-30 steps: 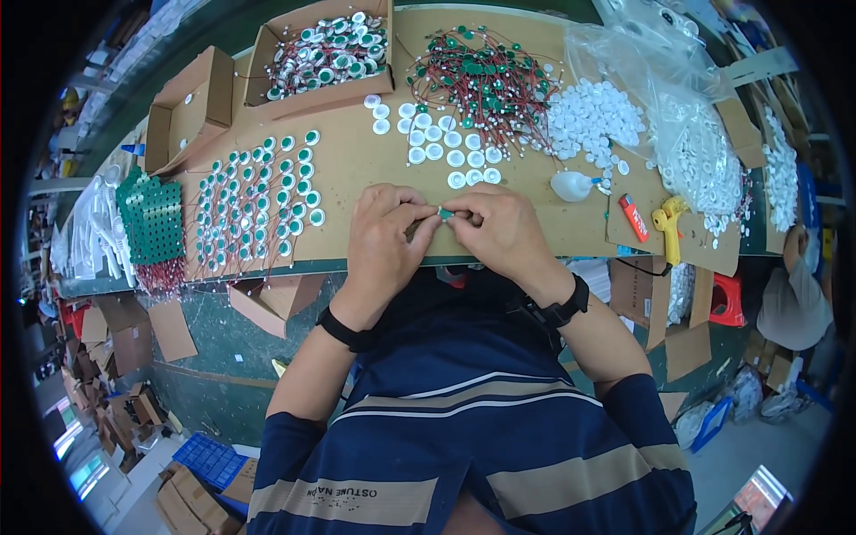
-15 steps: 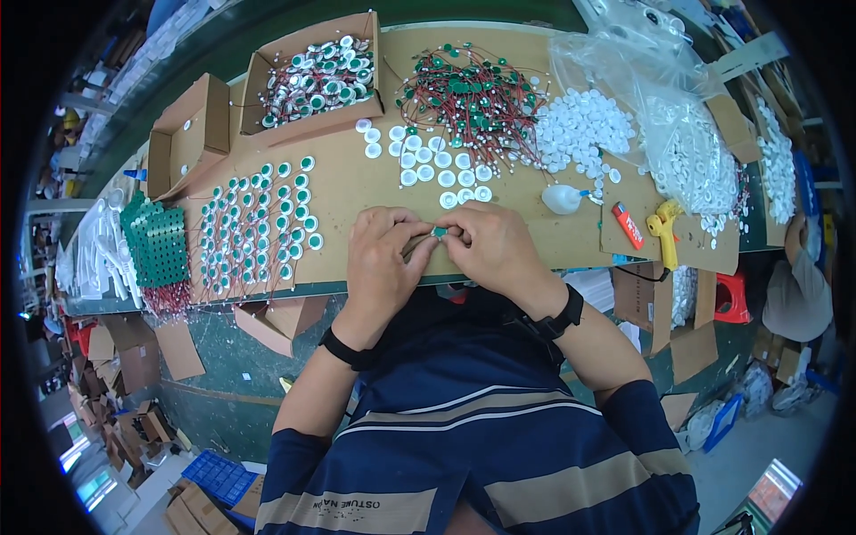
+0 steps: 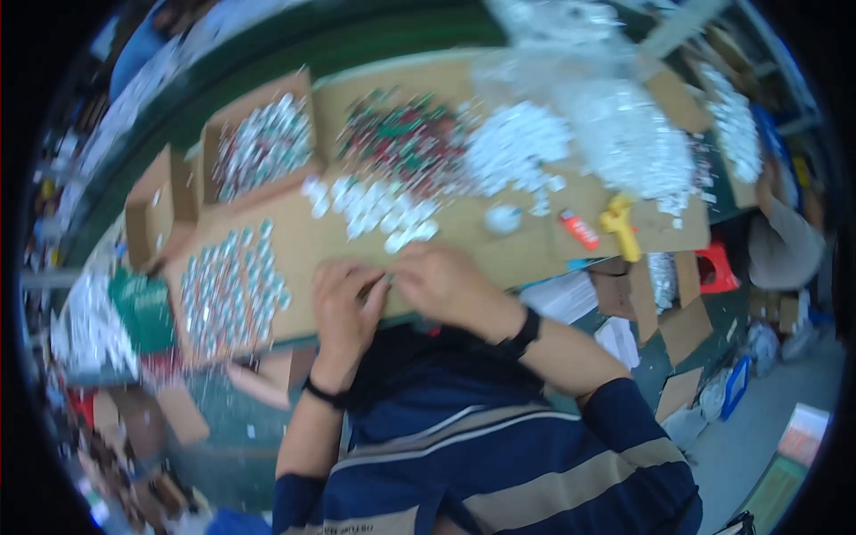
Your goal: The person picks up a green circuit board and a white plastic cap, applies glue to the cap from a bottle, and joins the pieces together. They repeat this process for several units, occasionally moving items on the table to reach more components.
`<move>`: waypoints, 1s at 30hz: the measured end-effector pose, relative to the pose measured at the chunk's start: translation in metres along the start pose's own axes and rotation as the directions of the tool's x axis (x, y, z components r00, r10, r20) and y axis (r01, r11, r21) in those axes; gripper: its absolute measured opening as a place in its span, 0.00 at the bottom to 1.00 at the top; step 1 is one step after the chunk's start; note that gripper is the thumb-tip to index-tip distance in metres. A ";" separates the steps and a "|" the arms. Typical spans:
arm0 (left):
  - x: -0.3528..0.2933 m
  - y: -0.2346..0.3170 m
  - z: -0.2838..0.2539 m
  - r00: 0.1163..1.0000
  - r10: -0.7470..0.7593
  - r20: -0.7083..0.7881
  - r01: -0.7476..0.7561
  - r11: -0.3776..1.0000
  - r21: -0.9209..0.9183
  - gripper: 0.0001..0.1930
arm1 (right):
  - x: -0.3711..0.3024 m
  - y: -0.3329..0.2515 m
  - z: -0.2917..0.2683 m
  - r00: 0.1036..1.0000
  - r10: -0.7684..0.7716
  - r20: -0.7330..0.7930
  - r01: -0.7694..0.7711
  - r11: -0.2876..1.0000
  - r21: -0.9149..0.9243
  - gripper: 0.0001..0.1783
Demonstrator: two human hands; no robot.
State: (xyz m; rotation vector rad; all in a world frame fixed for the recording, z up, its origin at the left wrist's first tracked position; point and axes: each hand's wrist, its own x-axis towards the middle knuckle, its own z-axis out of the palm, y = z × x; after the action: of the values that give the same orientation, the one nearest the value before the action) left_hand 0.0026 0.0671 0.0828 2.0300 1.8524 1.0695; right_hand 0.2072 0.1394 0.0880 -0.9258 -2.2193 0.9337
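My left hand (image 3: 341, 308) and my right hand (image 3: 446, 282) meet at the fingertips over the bench's near edge. Both pinch a small green disc (image 3: 388, 277), mostly hidden by fingers and blurred. Just beyond my hands lie rows of round white caps (image 3: 383, 210). Farther back is a tangled heap of green discs with red wires (image 3: 406, 138). To the left, green-and-white discs with wires (image 3: 232, 290) are laid out in columns.
An open cardboard box (image 3: 312, 120) of finished-looking discs stands back left, beside another box (image 3: 183, 205). Green perforated sheets (image 3: 143, 308) lie far left. Rightward are loose white caps (image 3: 517, 147), a white squeeze bottle (image 3: 503, 219), a red lighter (image 3: 580, 229) and a yellow glue gun (image 3: 619, 225).
The view has swung and blurred, so the bench sits lower on the left. My hands appear farther left in the picture, still pinched together on the green disc.
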 end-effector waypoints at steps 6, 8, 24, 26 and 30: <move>-0.017 -0.013 0.006 1.000 0.023 -0.008 -0.023 0.999 0.043 0.11 | -0.003 0.016 0.028 1.000 -0.005 -0.030 0.007 0.998 0.067 0.09; -0.021 -0.018 0.007 0.999 0.037 0.015 -0.037 0.999 0.000 0.11 | -0.004 0.013 0.031 0.997 0.017 -0.071 -0.015 0.999 0.039 0.08; -0.014 -0.015 0.008 0.999 -0.049 0.019 0.049 0.999 -0.015 0.10 | 0.002 0.014 0.029 0.999 0.014 -0.048 -0.013 1.000 0.023 0.07; -0.015 -0.017 0.008 0.999 -0.035 0.029 0.035 0.999 -0.005 0.10 | 0.001 0.013 0.028 1.000 0.023 -0.021 -0.023 1.000 0.016 0.07; -0.019 -0.019 0.008 0.998 -0.049 0.029 0.049 0.999 -0.004 0.10 | -0.001 0.011 0.034 0.996 0.010 -0.087 -0.007 0.999 0.032 0.07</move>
State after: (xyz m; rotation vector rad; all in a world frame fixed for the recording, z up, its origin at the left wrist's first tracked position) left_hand -0.0069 0.0560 0.0593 1.9756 1.8734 1.0257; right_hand 0.1889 0.1312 0.0588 -0.9438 -2.1232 0.9122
